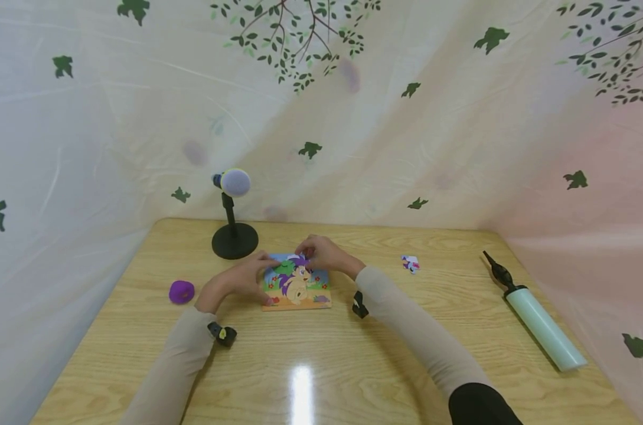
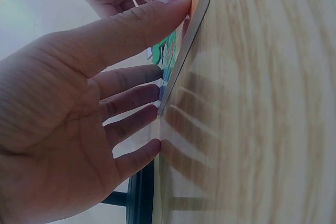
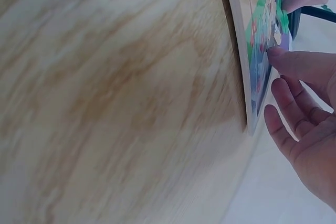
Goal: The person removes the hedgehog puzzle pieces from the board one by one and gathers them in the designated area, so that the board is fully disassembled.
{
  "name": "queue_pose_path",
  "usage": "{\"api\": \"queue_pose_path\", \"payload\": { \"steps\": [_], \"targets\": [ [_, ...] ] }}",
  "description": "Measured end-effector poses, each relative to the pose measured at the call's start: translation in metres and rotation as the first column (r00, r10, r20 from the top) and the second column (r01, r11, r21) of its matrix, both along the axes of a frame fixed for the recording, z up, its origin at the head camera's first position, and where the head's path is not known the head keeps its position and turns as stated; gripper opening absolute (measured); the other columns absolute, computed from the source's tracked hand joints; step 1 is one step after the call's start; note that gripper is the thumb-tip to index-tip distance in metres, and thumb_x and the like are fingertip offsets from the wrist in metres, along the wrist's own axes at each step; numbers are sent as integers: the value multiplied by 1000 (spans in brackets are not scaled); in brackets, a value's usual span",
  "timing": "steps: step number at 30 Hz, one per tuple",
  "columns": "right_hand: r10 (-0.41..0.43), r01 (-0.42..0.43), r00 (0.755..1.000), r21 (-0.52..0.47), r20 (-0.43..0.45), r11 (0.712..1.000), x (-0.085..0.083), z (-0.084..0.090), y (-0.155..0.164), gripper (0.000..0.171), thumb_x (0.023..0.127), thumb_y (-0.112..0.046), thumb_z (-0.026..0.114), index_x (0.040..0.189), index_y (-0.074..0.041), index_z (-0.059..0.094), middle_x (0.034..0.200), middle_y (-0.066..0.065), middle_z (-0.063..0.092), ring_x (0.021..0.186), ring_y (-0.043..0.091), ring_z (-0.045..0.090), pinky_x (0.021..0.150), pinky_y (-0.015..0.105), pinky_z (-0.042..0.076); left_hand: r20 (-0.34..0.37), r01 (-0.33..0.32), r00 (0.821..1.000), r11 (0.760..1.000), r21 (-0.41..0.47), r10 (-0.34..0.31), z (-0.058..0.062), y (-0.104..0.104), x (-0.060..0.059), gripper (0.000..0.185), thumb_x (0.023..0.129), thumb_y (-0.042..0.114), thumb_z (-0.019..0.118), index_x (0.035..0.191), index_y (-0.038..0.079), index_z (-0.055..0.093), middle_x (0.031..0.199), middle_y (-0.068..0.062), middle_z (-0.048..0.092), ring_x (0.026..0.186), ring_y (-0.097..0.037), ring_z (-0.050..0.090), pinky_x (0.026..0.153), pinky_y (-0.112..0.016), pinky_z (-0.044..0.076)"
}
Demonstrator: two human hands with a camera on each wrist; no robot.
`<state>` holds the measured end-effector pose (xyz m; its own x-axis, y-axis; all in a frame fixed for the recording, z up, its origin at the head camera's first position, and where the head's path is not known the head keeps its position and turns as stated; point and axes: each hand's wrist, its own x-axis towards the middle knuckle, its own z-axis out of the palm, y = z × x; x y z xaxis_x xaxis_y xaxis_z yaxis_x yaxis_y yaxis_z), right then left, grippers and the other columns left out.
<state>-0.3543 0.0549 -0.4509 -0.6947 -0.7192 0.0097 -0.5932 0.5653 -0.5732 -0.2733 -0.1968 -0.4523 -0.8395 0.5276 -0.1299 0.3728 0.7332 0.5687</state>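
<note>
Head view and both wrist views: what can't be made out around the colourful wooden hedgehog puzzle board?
- Colourful wooden hedgehog puzzle board: top edge covered by left hand and right hand in head view.
- Small loose puzzle piece: too small to read.
- Wrist views: board edge-on, picture unreadable; right wrist blurred.

puzzle top [image 1: 297,282]: my hands cover its far edge in the head view
loose piece [image 1: 410,263]: too small for me to read its picture
table [image 3: 105,103]: blurred in my right-wrist view

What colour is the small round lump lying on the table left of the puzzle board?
The lump is purple; the head view shows it best.
</note>
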Motion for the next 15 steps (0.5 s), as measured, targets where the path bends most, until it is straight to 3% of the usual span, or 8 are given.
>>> {"api": "queue_pose_path", "payload": {
  "steps": [7, 15],
  "targets": [
    [-16, 16, 1000, -8, 7, 1000, 0, 4, 5, 34, 88, -3, 76, 122, -3, 71, 111, 13, 66, 102, 25, 64, 88, 31, 57, 1, 0, 1000, 1000, 8, 0, 0, 1, 0, 90, 76, 30, 90, 151, 3, 47, 141, -17, 45, 134, -37, 45, 118, -56, 38],
    [-36, 39, 999, -80, 39, 996, 0, 7, 15, 37, 87, -4, 77, 123, -4, 71, 116, 13, 68, 104, 25, 63, 89, 33, 56, 3, 3, 1000, 1000, 16, -3, 0, -1, 0, 90, 76, 30, 90, 151, 3, 47, 140, -17, 45, 133, -37, 46, 118, -56, 38]
  ]
}}
